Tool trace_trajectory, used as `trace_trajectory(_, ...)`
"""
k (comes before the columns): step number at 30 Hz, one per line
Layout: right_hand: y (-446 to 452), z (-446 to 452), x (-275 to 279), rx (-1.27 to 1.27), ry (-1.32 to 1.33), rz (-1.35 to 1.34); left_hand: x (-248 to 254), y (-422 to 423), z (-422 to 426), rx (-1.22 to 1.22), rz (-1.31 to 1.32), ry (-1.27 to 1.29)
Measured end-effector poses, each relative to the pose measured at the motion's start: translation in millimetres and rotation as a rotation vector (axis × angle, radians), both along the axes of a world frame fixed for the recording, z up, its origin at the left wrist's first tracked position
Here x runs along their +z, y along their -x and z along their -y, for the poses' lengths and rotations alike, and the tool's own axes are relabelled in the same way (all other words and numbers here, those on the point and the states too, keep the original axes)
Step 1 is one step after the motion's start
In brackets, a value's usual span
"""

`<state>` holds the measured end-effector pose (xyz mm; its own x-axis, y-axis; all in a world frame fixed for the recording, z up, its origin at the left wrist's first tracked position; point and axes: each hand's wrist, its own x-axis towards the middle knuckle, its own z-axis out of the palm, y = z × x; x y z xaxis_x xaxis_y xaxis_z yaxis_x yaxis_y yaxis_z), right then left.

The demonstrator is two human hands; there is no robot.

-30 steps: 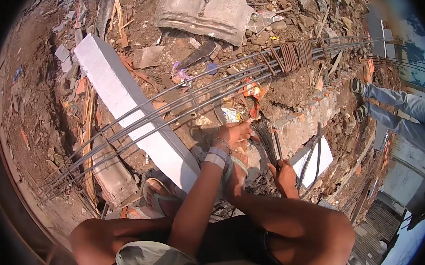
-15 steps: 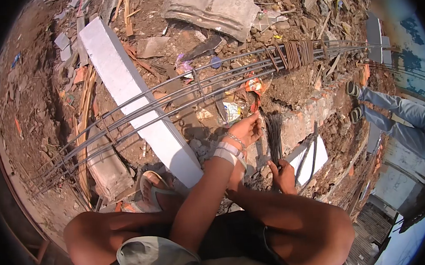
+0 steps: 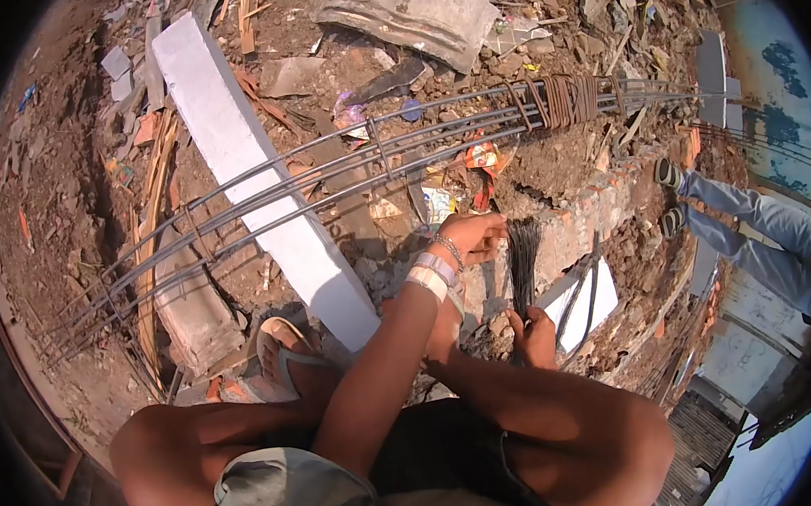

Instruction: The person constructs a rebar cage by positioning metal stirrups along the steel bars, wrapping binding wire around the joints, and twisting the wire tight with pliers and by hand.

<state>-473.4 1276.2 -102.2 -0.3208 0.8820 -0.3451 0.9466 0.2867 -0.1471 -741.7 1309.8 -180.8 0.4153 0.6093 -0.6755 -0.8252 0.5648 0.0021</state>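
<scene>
My right hand (image 3: 535, 336) is closed round the lower end of a bundle of thin dark tie wire (image 3: 523, 268), held upright with its loose ends fanning out at the top. Beside those upper ends is my left hand (image 3: 470, 237), its fingers loosely stretched towards the wire; a bracelet and bands circle that wrist. I cannot tell whether the fingertips touch the wire. Beyond my hands a long rebar cage (image 3: 326, 188) lies across the ground, with rusty stirrups (image 3: 569, 100) bunched near its right part.
A white block beam (image 3: 259, 179) lies under the rebar. Broken concrete (image 3: 408, 13), wood strips (image 3: 156, 252) and litter cover the soil. A low brick edge (image 3: 599, 197) runs at the right, near a white slab (image 3: 590, 306) and another person's legs (image 3: 751, 219).
My left hand's fingers have loosened from a pinch and stretch out beside the wire tips. The right hand still holds the bundle. The view has shifted slightly.
</scene>
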Motion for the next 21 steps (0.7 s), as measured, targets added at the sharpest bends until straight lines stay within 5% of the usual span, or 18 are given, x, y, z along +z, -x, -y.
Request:
trace_trajectory(5,14.3,-1.9,13.1,-0.111,0.091,0.015,0.5,-2.5,-0.9,0.052,-0.078,-0.008)
trace_trajectory(11,24.2,-3.1,18.0,-0.14,0.12,0.026,30.0,6.4,-1.2,-0.059,-0.714,-0.122)
trace_trajectory(21,16.7,-11.3,16.8,0.003,0.04,0.056,37.6,1.1,-5.3,-0.007,-0.738,-0.001)
